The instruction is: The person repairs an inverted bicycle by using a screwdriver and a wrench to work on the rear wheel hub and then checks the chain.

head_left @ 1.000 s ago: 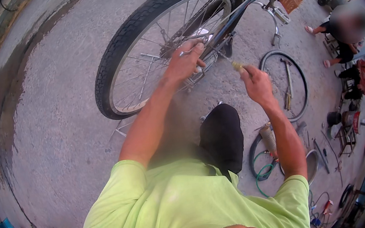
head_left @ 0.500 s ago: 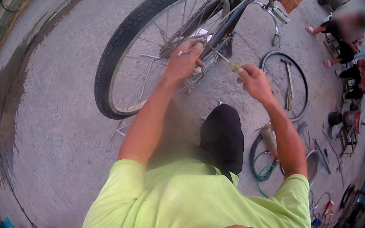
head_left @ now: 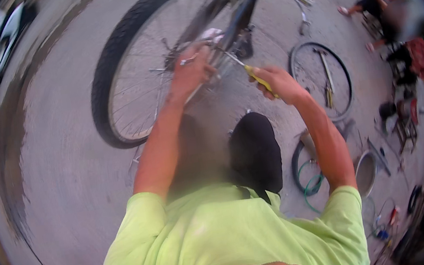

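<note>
Left hand (head_left: 191, 73) is pressed against the hub area of the big black-tyred spoked bicycle wheel (head_left: 122, 64), fingers curled around something there, can't tell what exactly. Right hand (head_left: 278, 83) has a tight grip on a yellow-handled screwdriver (head_left: 252, 73) with its shaft poking toward the hub. A bare loose wheel rim (head_left: 323, 80) lies flat on the grey concrete ground (head_left: 66, 167) just right of the hands, with a green coiled hose (head_left: 310, 184) and a metal bowl (head_left: 365, 172) nearer the body. Another person (head_left: 388, 7) sits well off, top right.

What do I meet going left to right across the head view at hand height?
Tyre → left hand at the hub → yellow-handled screwdriver → right hand → loose rim on the ground → seated person.
</note>
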Tool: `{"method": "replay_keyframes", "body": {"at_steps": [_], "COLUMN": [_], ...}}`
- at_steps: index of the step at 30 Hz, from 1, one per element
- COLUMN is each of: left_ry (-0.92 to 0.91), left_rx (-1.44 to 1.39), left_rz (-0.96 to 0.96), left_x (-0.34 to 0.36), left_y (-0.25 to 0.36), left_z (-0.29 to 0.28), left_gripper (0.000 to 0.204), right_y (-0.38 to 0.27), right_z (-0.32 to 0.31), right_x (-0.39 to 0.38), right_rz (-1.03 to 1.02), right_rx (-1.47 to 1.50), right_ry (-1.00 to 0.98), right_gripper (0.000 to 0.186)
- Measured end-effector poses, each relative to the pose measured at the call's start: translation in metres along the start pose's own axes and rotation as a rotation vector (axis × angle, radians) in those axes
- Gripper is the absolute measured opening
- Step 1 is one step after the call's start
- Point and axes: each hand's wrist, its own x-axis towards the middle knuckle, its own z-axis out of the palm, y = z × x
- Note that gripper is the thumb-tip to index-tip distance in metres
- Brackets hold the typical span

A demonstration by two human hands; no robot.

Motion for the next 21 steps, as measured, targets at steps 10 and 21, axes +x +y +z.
{"method": "replay_keyframes", "body": {"at_steps": [10, 21], "left_ry": [0.070, 0.081], "left_rx": [0.024, -0.006], "left_rz": [0.118, 0.131], "left_x": [0.009, 0.009], "left_y": [-0.013, -0.020], "left_z": [0.008, 0.013], "left_gripper": [0.052, 0.052], "right_y": [0.025, 0.017], "right_z": [0.019, 0.004], "right_x": [-0.004, -0.002], "right_rz": [-0.505, -0.248], "right_rx": [-0.702, -0.318], "right_ry": [0.555, 0.214], "right_gripper": [0.036, 0.049]}}
